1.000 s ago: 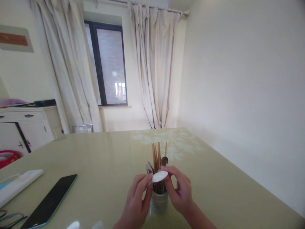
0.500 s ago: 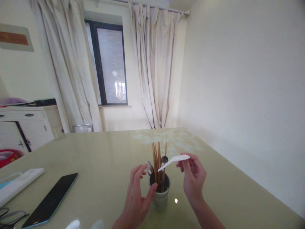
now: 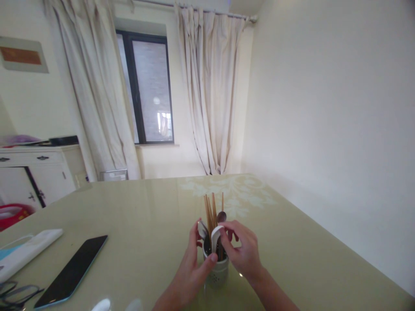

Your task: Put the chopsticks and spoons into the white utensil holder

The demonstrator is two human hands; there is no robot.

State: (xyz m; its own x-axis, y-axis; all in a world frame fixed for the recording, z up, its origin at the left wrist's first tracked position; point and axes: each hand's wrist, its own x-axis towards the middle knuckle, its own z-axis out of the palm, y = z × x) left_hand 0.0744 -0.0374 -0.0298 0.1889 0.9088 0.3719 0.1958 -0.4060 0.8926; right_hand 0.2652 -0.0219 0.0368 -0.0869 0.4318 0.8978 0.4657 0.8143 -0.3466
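Note:
A white ceramic utensil cup [image 3: 216, 274] stands on the pale green table [image 3: 136, 216], close in front of me. Wooden chopsticks [image 3: 210, 211] and two metal spoons [image 3: 203, 228] stick up out of it. My right hand [image 3: 241, 252] pinches a white ceramic spoon [image 3: 215, 236] that stands upright with its lower end inside the cup. My left hand [image 3: 191, 270] wraps around the cup's left side, thumb resting on the rim.
A black phone [image 3: 73, 271] lies at the left, with a white case [image 3: 27, 249] and glasses [image 3: 14, 293] beyond it. Two white spoon bowls [image 3: 101, 305] peek in at the bottom edge. A white cabinet [image 3: 35, 170], curtains and a wall border the table.
My right hand lifted the white spoon away to the right, then brought it down upright into the cup. My left hand let go of the spoon and closed on the cup's side.

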